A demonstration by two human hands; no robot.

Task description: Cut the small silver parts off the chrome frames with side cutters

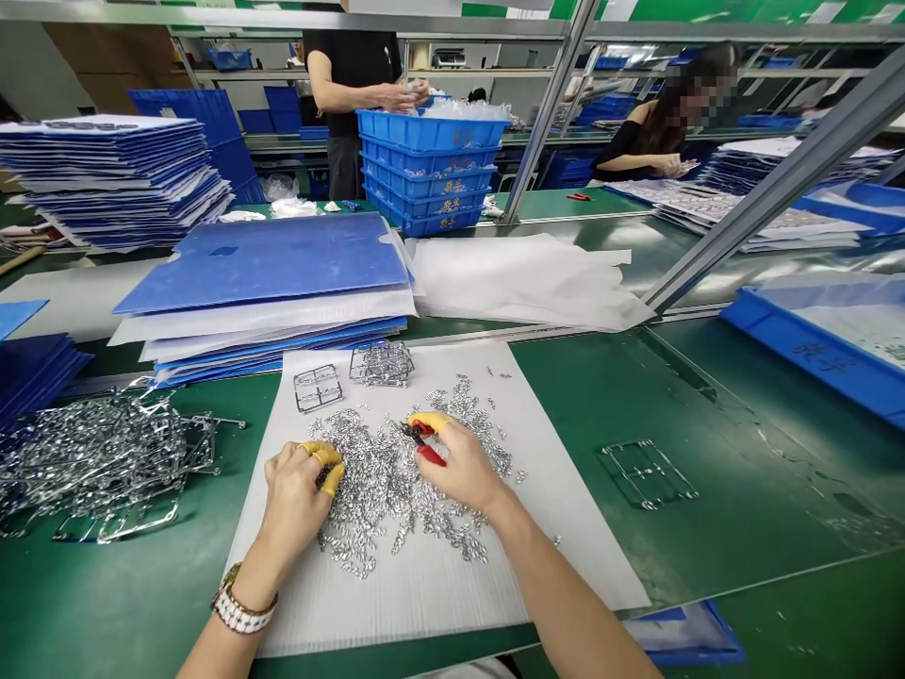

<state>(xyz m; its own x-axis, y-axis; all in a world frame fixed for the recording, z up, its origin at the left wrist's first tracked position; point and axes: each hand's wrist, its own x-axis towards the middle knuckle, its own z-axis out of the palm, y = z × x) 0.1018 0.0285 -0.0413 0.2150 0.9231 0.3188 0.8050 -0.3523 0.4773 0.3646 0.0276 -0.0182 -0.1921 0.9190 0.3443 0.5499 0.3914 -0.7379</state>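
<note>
Red-handled nippers (422, 430) clamped in my right fingers (433, 421); left fingers (331, 480) curled, can't tell if gripping; careless sweep could scatter loose silver pieces (378, 471) off white sheet (396, 608)

the only view looks from the person's head, forward and down across the green table (572, 405). the left hand (295, 495) and right hand (459, 462) sit near the lens around mid-frame, the white sheet (396, 604) spreads at lower middle, and the stacked blue crates (417, 164) stand farther off at upper middle.
</note>
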